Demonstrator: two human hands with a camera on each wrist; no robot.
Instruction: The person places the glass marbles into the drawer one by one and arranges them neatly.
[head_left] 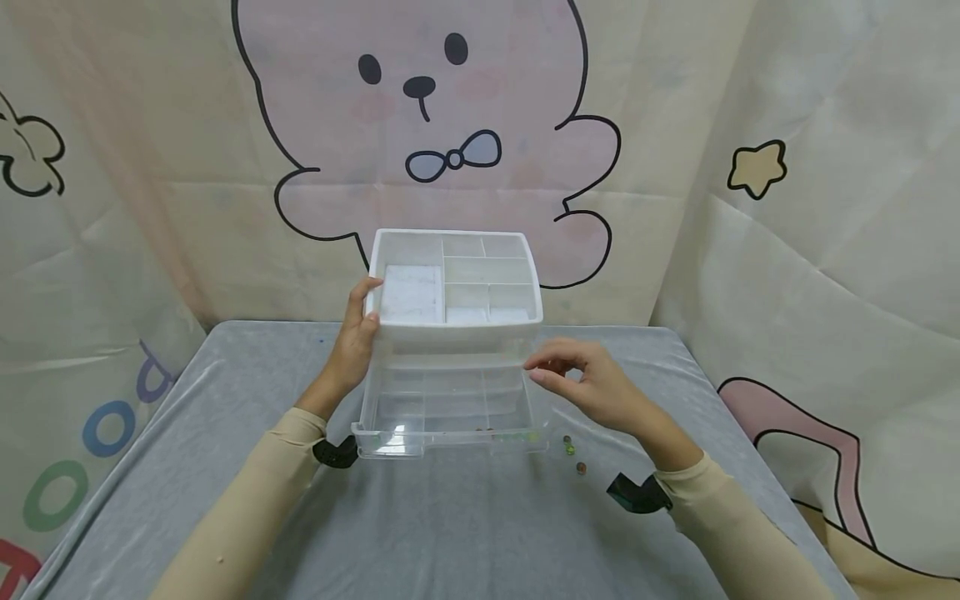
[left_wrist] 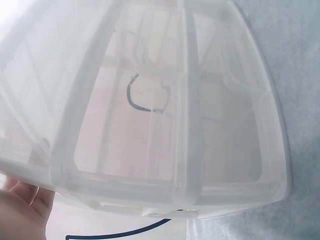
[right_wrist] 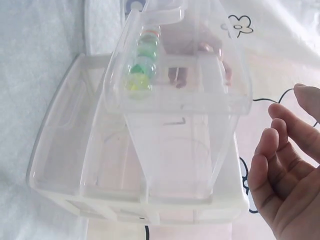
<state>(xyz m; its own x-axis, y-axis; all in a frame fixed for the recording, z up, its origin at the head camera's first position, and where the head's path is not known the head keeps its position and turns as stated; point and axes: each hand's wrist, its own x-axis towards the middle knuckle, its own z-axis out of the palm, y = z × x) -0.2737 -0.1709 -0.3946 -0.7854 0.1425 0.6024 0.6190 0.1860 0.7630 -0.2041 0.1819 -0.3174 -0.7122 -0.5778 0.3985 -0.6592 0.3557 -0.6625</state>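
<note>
A translucent plastic drawer organizer [head_left: 457, 340] with a white divided top tray [head_left: 412, 293] stands in the middle of the head view. Its clear drawer [head_left: 450, 443] sticks out toward me. Several green, yellow and orange marbles [right_wrist: 146, 64] line up behind the drawer's front in the right wrist view. My left hand [head_left: 351, 350] grips the organizer's upper left side, thumb near the tray rim; its other fingers are partly hidden. Beside the drawer's right side, my right hand [head_left: 596, 385] hovers with loosely bent fingers, holding nothing. In the right wrist view a gap parts its fingertips [right_wrist: 270, 137] from the plastic.
Small marbles [head_left: 570, 450] lie on the grey cloth-covered table [head_left: 465, 533], right of the drawer front. A printed cloth backdrop [head_left: 660, 167] rises behind the table and along both sides. A dark band [head_left: 639, 493] hangs at the right wrist.
</note>
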